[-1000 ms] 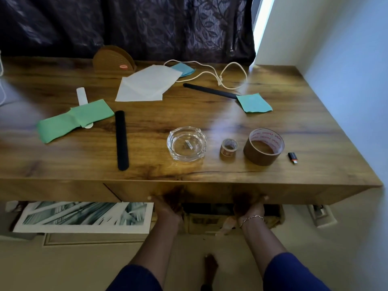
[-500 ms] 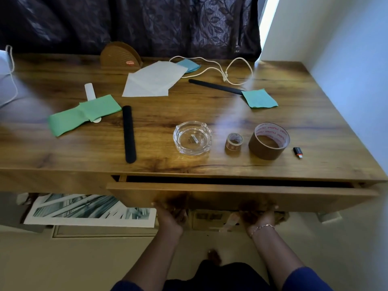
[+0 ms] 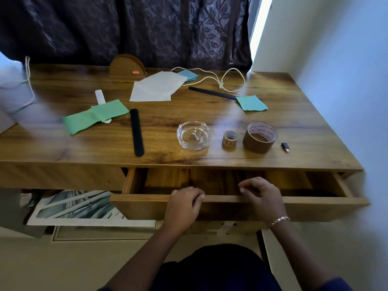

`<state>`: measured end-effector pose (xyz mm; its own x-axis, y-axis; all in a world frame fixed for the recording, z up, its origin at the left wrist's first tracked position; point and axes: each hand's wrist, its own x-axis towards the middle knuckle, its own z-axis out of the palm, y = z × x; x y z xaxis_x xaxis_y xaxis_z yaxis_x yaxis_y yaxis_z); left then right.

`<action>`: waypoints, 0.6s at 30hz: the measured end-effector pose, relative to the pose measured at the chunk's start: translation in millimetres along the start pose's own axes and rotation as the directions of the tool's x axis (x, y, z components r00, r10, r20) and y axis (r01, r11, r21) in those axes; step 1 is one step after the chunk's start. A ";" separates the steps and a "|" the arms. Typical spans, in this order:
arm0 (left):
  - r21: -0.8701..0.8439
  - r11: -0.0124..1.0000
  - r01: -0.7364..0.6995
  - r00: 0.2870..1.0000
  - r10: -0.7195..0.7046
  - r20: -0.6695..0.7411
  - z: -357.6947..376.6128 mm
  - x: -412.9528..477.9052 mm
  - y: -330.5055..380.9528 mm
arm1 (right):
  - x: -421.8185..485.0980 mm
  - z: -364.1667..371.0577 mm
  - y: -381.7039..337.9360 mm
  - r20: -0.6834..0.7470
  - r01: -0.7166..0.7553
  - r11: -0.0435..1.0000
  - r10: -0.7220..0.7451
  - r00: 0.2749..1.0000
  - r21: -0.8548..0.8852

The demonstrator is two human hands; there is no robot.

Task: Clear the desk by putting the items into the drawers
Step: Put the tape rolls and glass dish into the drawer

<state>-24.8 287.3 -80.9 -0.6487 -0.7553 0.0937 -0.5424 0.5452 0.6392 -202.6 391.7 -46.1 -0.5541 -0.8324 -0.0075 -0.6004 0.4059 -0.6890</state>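
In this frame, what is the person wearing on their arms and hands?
Both hands are bare, no gloves or rings visible. The right hand has a thin pinkish-gold chain bracelet at the wrist. The left hand wears nothing. Dark blue sleeves begin near the elbows.

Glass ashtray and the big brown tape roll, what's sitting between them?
In the head view, a small tape roll stands between the glass ashtray and the big brown tape roll, touching neither.

Glossy wood desk (image 3: 294, 127), clear glass ashtray (image 3: 193, 135), matt wood drawer (image 3: 315, 201).
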 end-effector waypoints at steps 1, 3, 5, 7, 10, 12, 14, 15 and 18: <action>0.011 1.000 -0.011 1.000 0.011 0.013 -1.6 -2.1 -0.7 | 2.4 1.2 0.9 0.085 -0.001 0.997 0.008 0.996 -0.076; -0.002 1.000 -0.005 1.000 0.005 0.018 -6.9 -6.8 2.8 | 1.0 3.5 4.2 0.224 -0.016 0.987 0.052 0.973 -0.163; -0.013 0.999 0.030 0.998 -0.030 0.050 -10.1 -12.4 7.3 | -4.7 2.8 5.6 0.268 -0.013 0.983 0.062 0.961 -0.182; -0.011 0.998 0.062 0.995 -0.060 0.085 -12.3 -21.9 11.9 | -11.6 -0.3 6.8 0.319 -0.013 0.984 0.070 0.945 -0.177; -0.045 0.995 0.089 0.988 -0.083 0.127 -12.7 -41.1 15.6 | -23.3 -5.1 14.1 0.415 0.008 0.977 0.083 0.906 -0.213; -0.045 0.993 0.109 0.981 -0.101 0.167 -13.3 -54.4 17.6 | -33.6 -7.6 17.3 0.473 0.032 0.980 0.067 0.879 -0.198; -0.049 0.991 0.126 0.969 -0.112 0.222 -14.4 -67.1 19.7 | -45.9 -9.6 20.9 0.528 0.053 0.988 0.033 0.849 -0.147; -0.061 0.989 0.138 0.962 -0.119 0.247 -15.1 -73.8 20.6 | -53.0 -10.2 22.7 0.549 0.074 0.990 0.006 0.836 -0.123; -0.093 0.982 0.165 0.945 -0.130 0.301 -16.2 -92.9 23.2 | -76.1 -11.6 27.8 0.589 0.130 0.989 -0.063 0.805 -0.072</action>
<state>31.6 364.2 -62.4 -0.7028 -0.6750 -0.2245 -0.5901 0.3770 0.7139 -183.8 470.7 -56.2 -0.0685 -0.9184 -0.3896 -0.7073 0.3201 -0.6303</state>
